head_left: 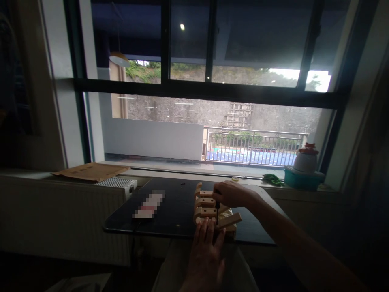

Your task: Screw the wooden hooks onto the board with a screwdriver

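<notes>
A light wooden assembly (209, 209) made of several stacked curved pieces lies on the dark table (170, 219) near its front edge. My left hand (206, 251) rests at the near end of the wooden assembly, fingers stretched out and pressing on it. My right hand (231, 194) hovers over the top of the assembly, fingers closed round the handle of a small dark tool (217, 211), likely a screwdriver, whose shaft points down into the wood.
A flat blurred packet (149, 205) lies on the table's left part. On the sill stand a teal container with a white pot (304, 168), a green object (272, 179), a white device (117, 184) and brown cardboard (91, 171). A large window is behind.
</notes>
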Demonstrator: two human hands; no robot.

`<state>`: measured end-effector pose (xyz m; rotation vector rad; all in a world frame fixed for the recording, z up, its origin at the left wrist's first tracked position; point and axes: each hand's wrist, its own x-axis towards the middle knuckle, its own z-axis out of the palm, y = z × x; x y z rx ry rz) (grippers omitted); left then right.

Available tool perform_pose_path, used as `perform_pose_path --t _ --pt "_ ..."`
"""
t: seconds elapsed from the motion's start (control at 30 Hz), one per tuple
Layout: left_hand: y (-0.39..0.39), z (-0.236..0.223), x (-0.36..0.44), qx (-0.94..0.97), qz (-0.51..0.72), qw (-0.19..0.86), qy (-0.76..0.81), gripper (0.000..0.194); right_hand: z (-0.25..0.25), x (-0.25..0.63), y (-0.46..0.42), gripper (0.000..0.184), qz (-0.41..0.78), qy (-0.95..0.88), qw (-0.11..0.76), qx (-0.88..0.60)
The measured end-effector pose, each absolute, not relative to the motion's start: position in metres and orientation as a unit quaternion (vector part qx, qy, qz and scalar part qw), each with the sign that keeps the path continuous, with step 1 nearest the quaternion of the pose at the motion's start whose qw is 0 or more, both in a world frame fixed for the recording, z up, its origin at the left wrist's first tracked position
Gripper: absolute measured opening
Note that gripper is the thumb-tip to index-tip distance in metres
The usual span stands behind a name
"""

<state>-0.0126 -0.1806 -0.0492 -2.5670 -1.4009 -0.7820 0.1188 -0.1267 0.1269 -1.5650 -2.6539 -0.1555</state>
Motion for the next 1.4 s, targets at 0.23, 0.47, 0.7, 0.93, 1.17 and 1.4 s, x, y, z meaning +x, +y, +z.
perform_pose_path --t 0.23,0.47,0.7,0.93,1.17,1.4 --pt "-0.180 -0.051 -0.014 -0.849 -0.265 0.068 -0.452 0.069 0.119 0.123 -0.120 0.038 -0.068 -0.842 0.044 -0.534" --pt "-0.179 -0.054 -0.014 -0.849 -0.264 0.099 -0.446 0.078 0.136 0.131 -0.129 0.027 -0.018 -0.868 0.041 -0.495" --pt "-0.180 -0.053 -0.013 -0.845 -0.269 0.094 -0.452 0.077 0.131 0.126 -0.129 0.030 -0.016 -0.872 0.054 -0.486" --pt "-0.180 -0.056 -0.014 -0.843 -0.277 0.100 -0.451 0.078 0.120 0.125 -0.122 0.038 -0.040 -0.854 0.071 -0.514" --pt "-0.177 -0.058 -0.014 -0.845 -0.274 0.107 -0.446 0.081 0.135 0.130 -0.131 0.026 -0.002 -0.877 0.051 -0.478" --pt "-0.175 -0.062 -0.014 -0.844 -0.279 0.122 -0.441 0.081 0.133 0.127 -0.133 0.026 -0.010 -0.876 0.052 -0.479"
